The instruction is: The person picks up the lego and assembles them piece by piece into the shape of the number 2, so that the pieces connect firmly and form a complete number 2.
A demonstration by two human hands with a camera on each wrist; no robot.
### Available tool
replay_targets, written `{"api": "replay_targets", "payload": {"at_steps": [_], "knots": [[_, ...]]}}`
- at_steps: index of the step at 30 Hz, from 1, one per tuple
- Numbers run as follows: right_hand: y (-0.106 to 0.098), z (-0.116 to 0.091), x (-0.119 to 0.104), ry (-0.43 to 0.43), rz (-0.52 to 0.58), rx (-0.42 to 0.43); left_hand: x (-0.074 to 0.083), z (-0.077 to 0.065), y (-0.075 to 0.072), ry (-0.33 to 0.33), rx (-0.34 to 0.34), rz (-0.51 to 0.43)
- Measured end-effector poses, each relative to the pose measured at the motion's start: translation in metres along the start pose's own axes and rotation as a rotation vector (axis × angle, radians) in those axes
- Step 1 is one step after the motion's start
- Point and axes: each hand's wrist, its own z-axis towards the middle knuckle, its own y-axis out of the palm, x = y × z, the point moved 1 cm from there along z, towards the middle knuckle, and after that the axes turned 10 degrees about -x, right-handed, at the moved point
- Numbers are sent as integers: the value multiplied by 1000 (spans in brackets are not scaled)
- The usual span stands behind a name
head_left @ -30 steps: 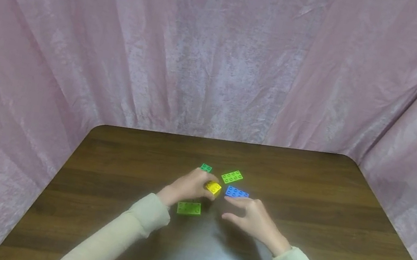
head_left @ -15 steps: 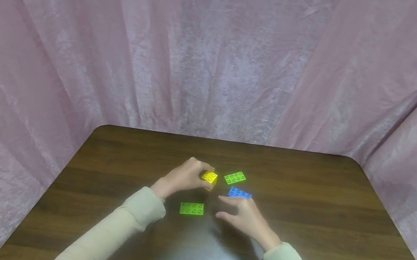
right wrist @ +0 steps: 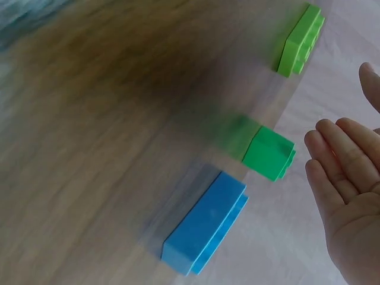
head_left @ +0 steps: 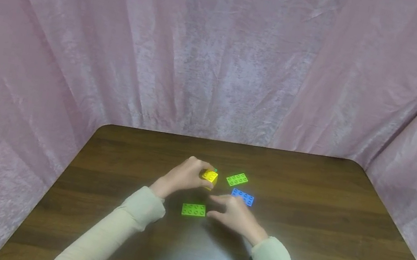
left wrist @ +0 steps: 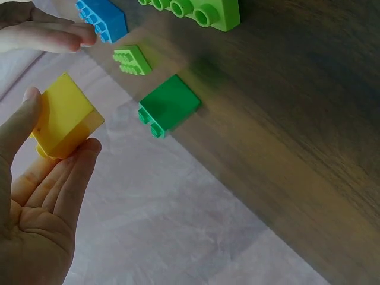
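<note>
My left hand (head_left: 184,174) pinches a yellow toy building brick (head_left: 209,176) between thumb and fingers. In the left wrist view the yellow brick (left wrist: 64,116) stands tilted, its studs turned away. A dark green brick (left wrist: 169,105) lies on the table past it, mostly hidden behind the yellow one in the head view. My right hand (head_left: 236,215) holds nothing; its fingers reach out, with thumb and forefinger apart. Its fingertips are right by the near lime green brick (head_left: 193,210). Just beyond the right hand's knuckles lies a blue brick (head_left: 244,196), partly covered by the hand.
A second lime green brick (head_left: 237,179) lies farther back, behind the blue one. All the loose bricks rest studs up on the brown wooden table (head_left: 324,204). Pink curtains (head_left: 220,58) hang round the table's back and sides.
My right hand has moved left, from beside the blue brick to the near lime green brick. My left hand has shifted slightly back and left with the yellow brick, covering the dark green one.
</note>
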Motion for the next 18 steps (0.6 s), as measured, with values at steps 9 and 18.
{"api": "replay_targets", "payload": {"at_steps": [9, 18], "knots": [[8, 15, -3, -18, -10, -16, -4, -5, -3, 10, 13, -6], [17, 24, 1, 27, 11, -69, -8, -12, -9, 20, 25, -8]]}}
